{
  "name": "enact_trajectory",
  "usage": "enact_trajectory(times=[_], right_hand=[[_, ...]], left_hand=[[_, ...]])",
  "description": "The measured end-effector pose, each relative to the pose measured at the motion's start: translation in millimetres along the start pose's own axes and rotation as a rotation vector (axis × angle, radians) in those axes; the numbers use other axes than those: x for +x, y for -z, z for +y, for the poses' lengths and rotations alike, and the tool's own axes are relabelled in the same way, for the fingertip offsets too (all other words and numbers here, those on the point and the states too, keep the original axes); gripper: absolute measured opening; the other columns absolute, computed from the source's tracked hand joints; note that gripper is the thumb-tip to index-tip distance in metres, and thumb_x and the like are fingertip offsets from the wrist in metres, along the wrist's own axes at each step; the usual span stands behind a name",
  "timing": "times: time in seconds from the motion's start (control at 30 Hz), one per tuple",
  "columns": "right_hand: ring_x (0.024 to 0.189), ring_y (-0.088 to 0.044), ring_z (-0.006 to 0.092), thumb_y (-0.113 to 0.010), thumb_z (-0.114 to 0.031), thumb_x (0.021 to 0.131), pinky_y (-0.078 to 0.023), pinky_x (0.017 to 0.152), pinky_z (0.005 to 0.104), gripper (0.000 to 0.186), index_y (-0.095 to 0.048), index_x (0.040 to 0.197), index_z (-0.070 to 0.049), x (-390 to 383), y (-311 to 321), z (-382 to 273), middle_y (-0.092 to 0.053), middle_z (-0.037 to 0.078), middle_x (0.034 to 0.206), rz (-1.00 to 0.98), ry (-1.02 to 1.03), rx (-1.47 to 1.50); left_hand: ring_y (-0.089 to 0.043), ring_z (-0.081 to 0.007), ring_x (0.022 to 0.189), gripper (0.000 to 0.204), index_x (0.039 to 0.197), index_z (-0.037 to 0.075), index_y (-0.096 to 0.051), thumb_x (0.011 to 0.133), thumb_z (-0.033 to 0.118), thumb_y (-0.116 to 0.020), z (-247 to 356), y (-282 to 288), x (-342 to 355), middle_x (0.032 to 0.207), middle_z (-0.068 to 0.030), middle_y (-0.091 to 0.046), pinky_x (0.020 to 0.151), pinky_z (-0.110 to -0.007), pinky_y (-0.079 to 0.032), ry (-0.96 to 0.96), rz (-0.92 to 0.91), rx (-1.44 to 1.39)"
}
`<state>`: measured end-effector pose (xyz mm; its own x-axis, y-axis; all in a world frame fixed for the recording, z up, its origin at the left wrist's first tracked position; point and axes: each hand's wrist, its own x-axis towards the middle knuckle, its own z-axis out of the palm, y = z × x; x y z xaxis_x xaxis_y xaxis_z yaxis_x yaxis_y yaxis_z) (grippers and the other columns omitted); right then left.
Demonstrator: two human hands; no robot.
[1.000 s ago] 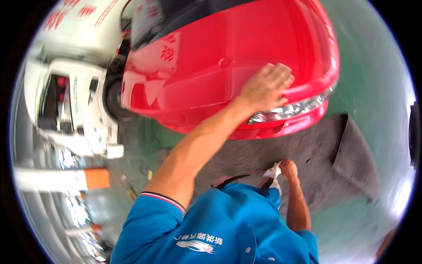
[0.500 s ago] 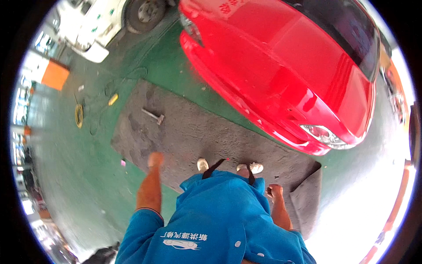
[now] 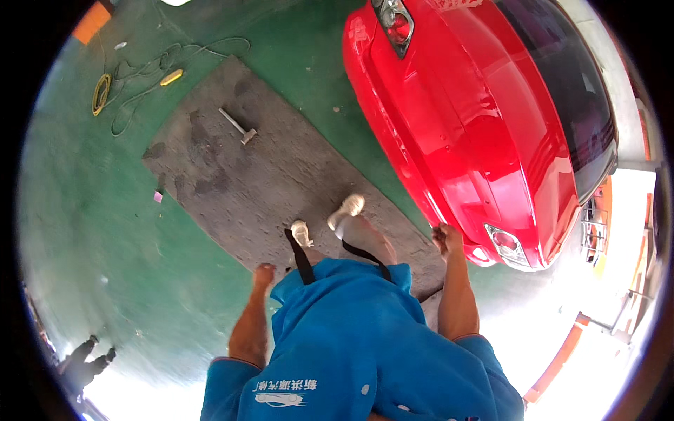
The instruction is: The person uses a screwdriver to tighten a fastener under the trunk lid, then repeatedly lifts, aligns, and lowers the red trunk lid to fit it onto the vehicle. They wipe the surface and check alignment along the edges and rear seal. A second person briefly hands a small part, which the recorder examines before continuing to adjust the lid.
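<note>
My left hand (image 3: 264, 274) hangs beside my blue shirt over the floor mat's edge, fingers curled; what it holds, if anything, is too small to make out. My right hand (image 3: 445, 238) is raised slightly near the rear bumper of a red car (image 3: 472, 119), its fingers closed around something I cannot make out. Whether it touches the bumper, I cannot tell. The car shows two tail lights (image 3: 504, 242) and a dark window (image 3: 576, 105). My white shoes (image 3: 346, 210) stand on a worn grey mat (image 3: 274, 175), with a long-handled hammer (image 3: 246, 134) lying farther along it.
A coiled yellow hose (image 3: 100, 95), dark cables and a yellow object (image 3: 170, 77) lie on the green floor at upper left. An orange block (image 3: 91, 23) stands beyond. Another person's dark legs (image 3: 84, 366) show at lower left. Orange and metal stands (image 3: 597, 224) line the right.
My left hand has come off the car's red panel and dropped to my side. My view and body have turned left along the bumper; the white truck has mostly left the frame.
</note>
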<state>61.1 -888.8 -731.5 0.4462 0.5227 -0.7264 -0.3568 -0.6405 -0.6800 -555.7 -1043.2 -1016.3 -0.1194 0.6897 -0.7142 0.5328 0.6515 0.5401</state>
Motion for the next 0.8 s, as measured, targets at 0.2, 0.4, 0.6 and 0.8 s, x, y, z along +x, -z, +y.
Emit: enact_trajectory(times=[0.2, 0.4, 0.6, 0.8], right_hand=[[0.083, -0.067, 0.0251, -0.064, -0.017, 0.09, -0.058, 0.071, 0.0352, 0.012, -0.065, 0.096, -0.007, 66.9, -34.4, -51.5, -0.069, 0.011, 0.091, -0.034, 0.019, 0.313], [0.089, -0.069, 0.0251, -0.062, -0.012, 0.089, -0.058, 0.079, 0.0385, 0.009, -0.067, 0.094, -0.008, 138.6, -53.0, -92.9, -0.072, 0.009, 0.095, -0.04, 0.001, 0.641], [0.102, -0.068, 0.0248, -0.057, -0.004, 0.086, -0.057, 0.086, 0.0391, 0.019, -0.068, 0.101, -0.007, 173.3, -106.4, -115.0, -0.072, 0.01, 0.105, -0.286, 0.075, 0.918], [0.105, -0.067, 0.0278, -0.063, 0.0, 0.074, -0.056, 0.087, 0.0387, 0.027, -0.069, 0.1, -0.003, 169.9, -148.9, -139.5, -0.071, 0.011, 0.105, -0.329, 0.204, 1.177]], left_hand=[[-0.067, -0.0359, 0.093, 0.024, 0.094, 0.005, -0.068, 0.089, 0.027, -0.058, -3.8, -3.2, -42.2, 0.101, -0.0174, -0.069, 0.075, -0.045, -0.053, -0.286, -0.036, 0.534], [-0.051, -0.01, 0.055, 0.012, 0.082, 0.009, -0.06, 0.093, 0.012, -0.056, 120.4, 127.4, -78.2, 0.07, 0.0014, -0.051, 0.045, -0.024, -0.035, 0.562, 0.269, -0.698], [-0.052, -0.0096, 0.057, 0.01, 0.083, 0.012, -0.055, 0.094, 0.014, -0.055, 229.3, 161.2, -25.7, 0.07, 0.0019, -0.05, 0.046, -0.023, -0.032, 0.476, 0.169, -0.56], [-0.067, -0.0204, 0.091, 0.042, 0.124, 0.0, -0.061, 0.093, 0.028, -0.06, 400.7, 180.8, 52.7, 0.106, -0.0111, -0.069, 0.08, -0.033, -0.051, 0.033, 0.0, -0.34]])
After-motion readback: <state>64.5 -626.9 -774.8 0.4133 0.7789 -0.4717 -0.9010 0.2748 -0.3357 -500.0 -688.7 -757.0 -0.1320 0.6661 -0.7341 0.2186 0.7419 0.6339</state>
